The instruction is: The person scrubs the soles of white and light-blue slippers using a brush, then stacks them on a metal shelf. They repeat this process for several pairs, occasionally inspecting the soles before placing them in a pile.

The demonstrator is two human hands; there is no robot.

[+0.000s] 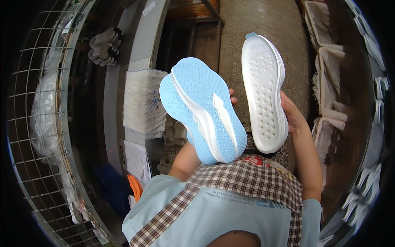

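Several shoe soles (pixel 205 99) with light blue textured undersides and white sidewalls lie stacked in my left hand (pixel 233 99). Only its fingertips show past their right edge; the rest is hidden behind the soles. My right hand (pixel 293 114) grips a single white shoe sole (pixel 263 86) by its right side, fingers behind it. This sole stands nearly upright, its inner face with rows of round dimples turned toward me. A small light blue tab shows at its top end. A narrow gap separates it from the stack.
On the left, a wire mesh rack (pixel 41 103) holds clear plastic, and dark-and-white shoes (pixel 105 47) sit on a shelf. A white cloth (pixel 144 103) hangs over the bench edge. To the right are cloth-draped edges (pixel 329 90) and more white soles (pixel 362 193). An orange object (pixel 135 187) is lower left.
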